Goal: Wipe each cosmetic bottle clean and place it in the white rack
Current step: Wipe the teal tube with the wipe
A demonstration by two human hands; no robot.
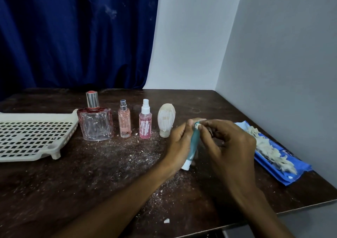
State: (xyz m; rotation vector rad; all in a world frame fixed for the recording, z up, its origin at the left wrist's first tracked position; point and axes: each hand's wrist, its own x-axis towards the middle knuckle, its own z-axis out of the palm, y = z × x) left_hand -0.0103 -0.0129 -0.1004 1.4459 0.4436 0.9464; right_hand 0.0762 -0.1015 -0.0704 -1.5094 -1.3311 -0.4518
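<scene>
Dim, soft indoor light w/ faint shadows, slight wide-angle bend at edges, pic a bit soft overall

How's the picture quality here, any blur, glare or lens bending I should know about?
Head view: dim, soft light with faint shadows; the wide-angle lens leans the wall corner and bows the table edge; left hand, right hand and teal tube look slightly soft; perfume bottle sharper, small glints on its cap.

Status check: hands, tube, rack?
Left hand grips teal tube; right hand pinches its top end. White rack shows no bottles. Four smeared bottles stand in a row.
</scene>
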